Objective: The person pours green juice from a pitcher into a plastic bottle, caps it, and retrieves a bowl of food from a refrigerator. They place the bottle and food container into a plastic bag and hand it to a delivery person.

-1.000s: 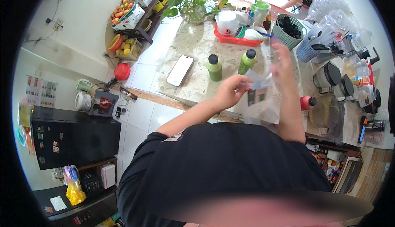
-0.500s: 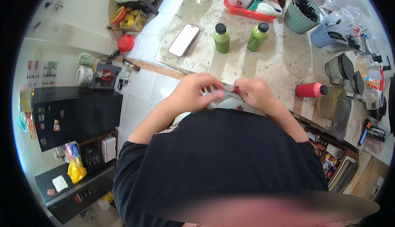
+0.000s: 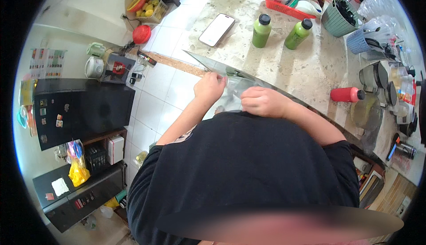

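A clear plastic bag [image 3: 235, 86] is stretched between my hands at the table's near edge. My left hand [image 3: 211, 87] pinches one side of it, and the fingers of my right hand [image 3: 263, 102] are closed on the other. Beyond my hands, two capped bottles of green liquid stand upright on the table: one green bottle [image 3: 261, 32] and, to its right, another green bottle [image 3: 297, 36]. A phone [image 3: 217, 30] with a lit white screen lies left of them. Off to the right, a red bottle [image 3: 345, 95] with a black cap rests on its side.
On the speckled stone table [image 3: 270, 65], a red basket [image 3: 284, 8] of containers stands at the back. Beside it are a green-grey bin [image 3: 338, 23] and a blue basket [image 3: 358, 41]. Several dark-lidded jars [image 3: 373, 76] line the right. A black fridge [image 3: 84, 111] stands left.
My hands have moved apart and the clear plastic bag is now spread between them. My left fingers have closed on its edge. The whole view has shifted, with the table sitting farther right and up.
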A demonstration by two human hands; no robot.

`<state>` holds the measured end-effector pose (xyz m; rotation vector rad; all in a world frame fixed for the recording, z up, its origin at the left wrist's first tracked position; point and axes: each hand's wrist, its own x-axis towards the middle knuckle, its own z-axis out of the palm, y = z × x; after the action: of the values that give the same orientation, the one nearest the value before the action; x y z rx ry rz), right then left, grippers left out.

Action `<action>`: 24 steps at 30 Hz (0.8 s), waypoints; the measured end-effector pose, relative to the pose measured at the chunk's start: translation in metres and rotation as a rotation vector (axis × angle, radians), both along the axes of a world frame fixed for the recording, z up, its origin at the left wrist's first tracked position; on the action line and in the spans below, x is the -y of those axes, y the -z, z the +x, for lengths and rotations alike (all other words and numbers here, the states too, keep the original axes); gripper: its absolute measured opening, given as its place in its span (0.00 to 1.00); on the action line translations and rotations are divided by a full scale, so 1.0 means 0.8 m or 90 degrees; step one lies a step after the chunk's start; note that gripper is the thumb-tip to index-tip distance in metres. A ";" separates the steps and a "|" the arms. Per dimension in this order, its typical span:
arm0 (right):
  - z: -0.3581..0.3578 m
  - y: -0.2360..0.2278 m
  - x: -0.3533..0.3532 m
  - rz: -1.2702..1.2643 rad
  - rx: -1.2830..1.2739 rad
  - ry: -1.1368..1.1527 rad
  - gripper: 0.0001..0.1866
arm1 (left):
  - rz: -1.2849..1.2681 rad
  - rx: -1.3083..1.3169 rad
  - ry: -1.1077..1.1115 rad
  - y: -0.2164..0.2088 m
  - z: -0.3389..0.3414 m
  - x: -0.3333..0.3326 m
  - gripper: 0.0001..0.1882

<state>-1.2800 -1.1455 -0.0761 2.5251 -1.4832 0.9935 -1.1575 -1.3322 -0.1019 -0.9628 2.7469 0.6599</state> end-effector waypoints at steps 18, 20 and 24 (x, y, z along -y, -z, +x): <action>0.066 0.091 0.040 0.387 -0.066 0.534 0.23 | -0.016 0.207 0.235 -0.024 0.063 0.077 0.15; 0.058 0.098 0.035 0.352 -0.027 0.423 0.19 | -0.027 0.190 0.166 -0.003 0.066 0.086 0.19; -0.010 0.024 0.046 0.105 0.380 0.481 0.08 | 0.197 -0.069 0.314 -0.002 0.077 0.093 0.28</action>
<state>-1.2878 -1.1823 -0.0950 1.4956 -2.4645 1.5423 -1.0960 -1.4068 -0.1001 -0.1760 2.6942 1.0142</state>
